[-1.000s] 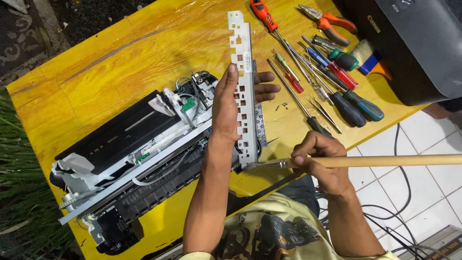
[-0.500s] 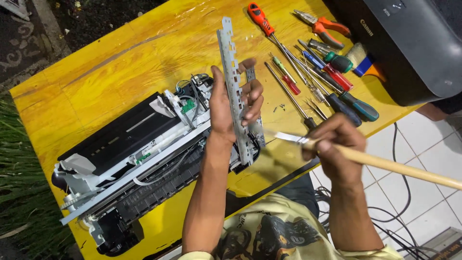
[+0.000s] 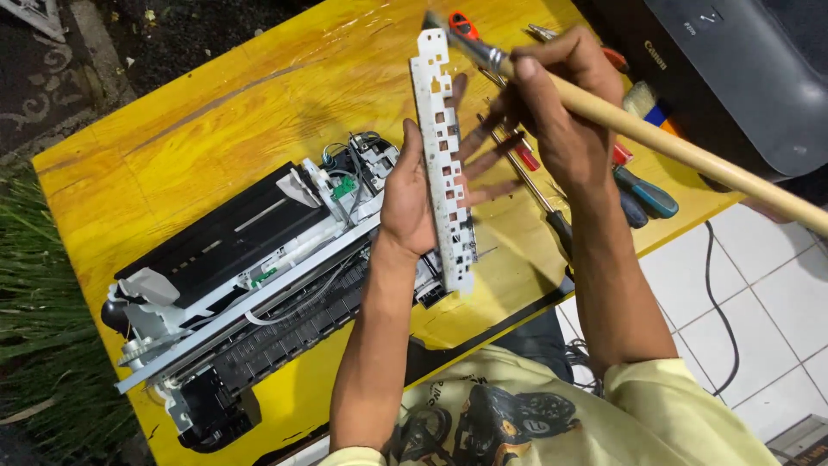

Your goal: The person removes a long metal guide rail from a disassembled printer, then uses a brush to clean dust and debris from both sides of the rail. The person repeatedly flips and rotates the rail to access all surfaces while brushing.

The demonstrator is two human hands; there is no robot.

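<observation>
My left hand (image 3: 423,185) holds a long white perforated metal strip (image 3: 444,164) upright above the yellow table (image 3: 216,112). My right hand (image 3: 552,103) grips a paintbrush with a long wooden handle (image 3: 690,155). The brush's metal ferrule and bristles (image 3: 461,43) rest against the top end of the strip. A stripped-down printer mechanism (image 3: 250,293), black and white with loose wires, lies on the table to the left of my left forearm.
Several screwdrivers (image 3: 638,194) and pliers lie on the table behind my right hand. A black printer housing (image 3: 733,78) sits at the upper right. Cables (image 3: 724,285) run over the white tiled floor at right. Grass borders the left edge.
My right hand has lifted the brush from near the strip's lower end to its top end. My left hand has raised and turned the strip closer to the camera.
</observation>
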